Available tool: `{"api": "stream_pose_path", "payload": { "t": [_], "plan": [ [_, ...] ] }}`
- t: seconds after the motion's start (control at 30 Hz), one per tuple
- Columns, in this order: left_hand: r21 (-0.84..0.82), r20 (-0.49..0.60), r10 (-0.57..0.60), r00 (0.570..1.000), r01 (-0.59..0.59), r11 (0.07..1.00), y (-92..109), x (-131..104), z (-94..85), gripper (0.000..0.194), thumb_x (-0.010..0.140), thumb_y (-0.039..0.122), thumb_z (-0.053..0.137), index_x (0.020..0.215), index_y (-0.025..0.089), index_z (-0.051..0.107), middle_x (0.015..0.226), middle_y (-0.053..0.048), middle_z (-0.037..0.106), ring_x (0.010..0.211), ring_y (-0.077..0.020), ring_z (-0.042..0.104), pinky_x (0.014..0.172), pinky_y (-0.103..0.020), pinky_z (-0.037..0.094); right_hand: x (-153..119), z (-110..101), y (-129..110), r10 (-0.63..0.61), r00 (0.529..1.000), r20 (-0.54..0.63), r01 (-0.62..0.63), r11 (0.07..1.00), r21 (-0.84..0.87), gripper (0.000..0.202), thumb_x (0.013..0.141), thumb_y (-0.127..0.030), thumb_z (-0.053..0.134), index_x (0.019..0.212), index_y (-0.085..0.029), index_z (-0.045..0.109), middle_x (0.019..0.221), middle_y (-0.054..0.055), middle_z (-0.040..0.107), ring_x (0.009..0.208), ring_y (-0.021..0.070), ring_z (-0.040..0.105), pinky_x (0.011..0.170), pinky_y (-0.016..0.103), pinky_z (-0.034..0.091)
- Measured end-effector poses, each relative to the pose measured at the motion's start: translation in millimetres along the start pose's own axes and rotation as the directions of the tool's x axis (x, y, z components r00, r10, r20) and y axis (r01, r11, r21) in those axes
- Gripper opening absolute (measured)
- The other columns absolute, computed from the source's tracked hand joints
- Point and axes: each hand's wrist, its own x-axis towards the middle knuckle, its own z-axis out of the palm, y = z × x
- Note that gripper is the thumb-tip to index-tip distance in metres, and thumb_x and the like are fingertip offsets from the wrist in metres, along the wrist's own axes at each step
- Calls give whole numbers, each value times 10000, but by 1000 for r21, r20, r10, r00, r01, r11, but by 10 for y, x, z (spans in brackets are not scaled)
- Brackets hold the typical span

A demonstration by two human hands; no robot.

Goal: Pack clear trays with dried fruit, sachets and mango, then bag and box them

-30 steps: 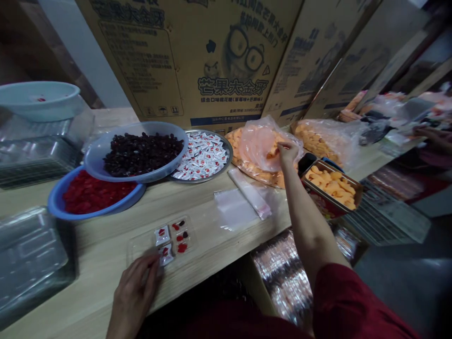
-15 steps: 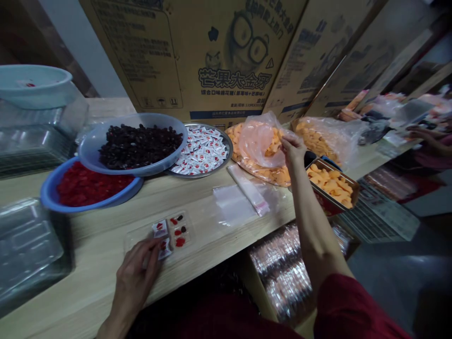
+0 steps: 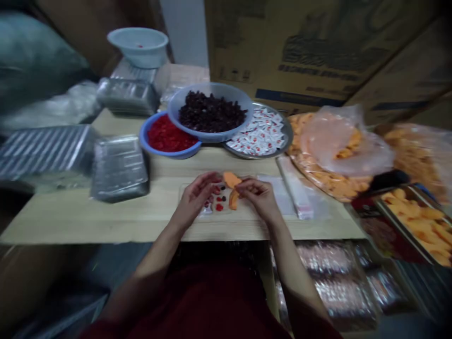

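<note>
A small clear tray point(image 3: 221, 205) with red and dark pieces and white sachets lies on the wooden table. My right hand point(image 3: 257, 194) pinches orange pieces point(image 3: 232, 180) at the tray's right side; one is flat, another hangs below it. At the left side of the tray, my left hand point(image 3: 199, 195) is curved with its fingers apart, partly covering the sachets. Whether its fingertips touch a red piece is blurred.
Behind are bowls of red pieces point(image 3: 169, 134) and dark pieces point(image 3: 212, 113), and a round tray of sachets point(image 3: 263, 132). Stacked plastic trays point(image 3: 120, 167) stand left. Plastic sleeves point(image 3: 296, 188), bagged orange pieces point(image 3: 342, 179) and a filled box point(image 3: 420, 221) are right.
My right hand has come from the orange pieces' bag to the small tray, bringing orange pieces. My left hand has lifted off the sachets and opened. The view has swung left.
</note>
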Motion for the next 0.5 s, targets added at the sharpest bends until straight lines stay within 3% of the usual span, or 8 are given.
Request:
{"api": "stream_pose_path", "payload": {
  "t": [0.13, 0.2, 0.3, 0.4, 0.5],
  "plan": [
    [-94, 0, -81, 997, 80, 992, -109, -133, -250, 503, 843, 423, 770, 1263, 170, 657, 1115, -95, 736, 918, -179, 693, 751, -274, 557, -195, 580, 411, -18, 997, 78, 24, 998, -66, 106, 802, -381, 809, 817, -277, 821, 1015, 57, 707, 972, 202, 685, 812, 324, 598],
    [-114, -71, -91, 993, 83, 990, -210, -236, -381, 501, 818, 402, 796, 1238, 164, 665, 1154, -101, 737, 981, -197, 698, 818, -294, 566, -241, 702, 501, -34, 997, 71, 39, 997, -65, 94, 826, -363, 789, 865, -286, 826, 1031, 62, 723, 1034, 213, 684, 883, 344, 584],
    [-60, -188, -57, 981, 46, 997, -343, -321, -552, 498, 825, 394, 790, 1245, 163, 655, 1157, -101, 740, 1002, -204, 700, 859, -313, 565, -277, 727, 528, 18, 1000, 16, -18, 1000, -1, 198, 815, -363, 799, 996, -283, 818, 1127, 65, 742, 978, 201, 704, 836, 334, 601],
    [210, -270, 109, 957, -52, 976, -407, -300, -672, 387, 888, 364, 721, 1227, 185, 664, 1151, -87, 730, 1004, -203, 689, 896, -339, 556, -308, 648, 510, 113, 992, -52, -110, 992, 58, 304, 777, -372, 834, 1060, -266, 799, 1090, 61, 767, 798, 167, 700, 715, 312, 613],
    [577, -186, 368, 911, -202, 791, -428, -228, -727, 246, 958, 271, 601, 1181, 201, 676, 1189, -90, 702, 1107, -223, 646, 991, -392, 519, -347, 562, 506, 138, 986, -91, -133, 989, 63, 290, 765, -366, 844, 1031, -261, 801, 965, 45, 785, 758, 163, 691, 697, 310, 615]
  ]
}}
